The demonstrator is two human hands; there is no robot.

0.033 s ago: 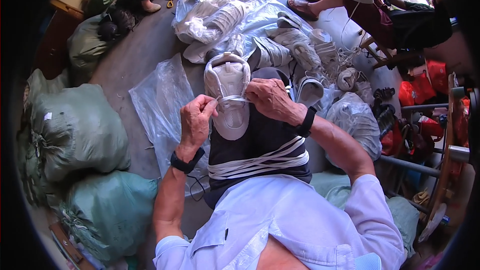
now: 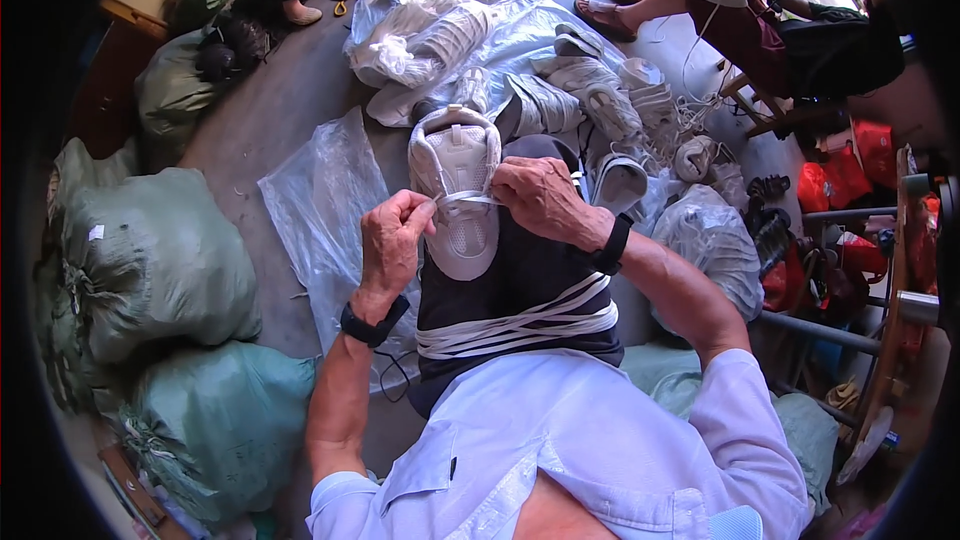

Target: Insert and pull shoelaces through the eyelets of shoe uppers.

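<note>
A pale sneaker [image 2: 464, 248] rests on my dark-clad lap, its toe pointing toward me. A flat white shoelace [image 2: 466, 197] runs across the lower part of its lacing area. My left hand [image 2: 394, 235] pinches the lace between thumb and forefinger at the shoe's left side. At the right side my right hand [image 2: 550, 198] is closed on the lace, its fingertips partly hidden against the shoe. The upper part of the tongue shows no lace over it. Several loose white laces [image 2: 515, 328] lie crosswise over my lap.
Beyond the shoe, a heap of pale shoes [image 2: 590, 90] lies on clear plastic sheeting [image 2: 325, 190]. Stuffed green sacks [image 2: 165, 260] stand at left. A wooden-edged rack [image 2: 890, 310] with red items is at right. Two other people sit at the far left and far right.
</note>
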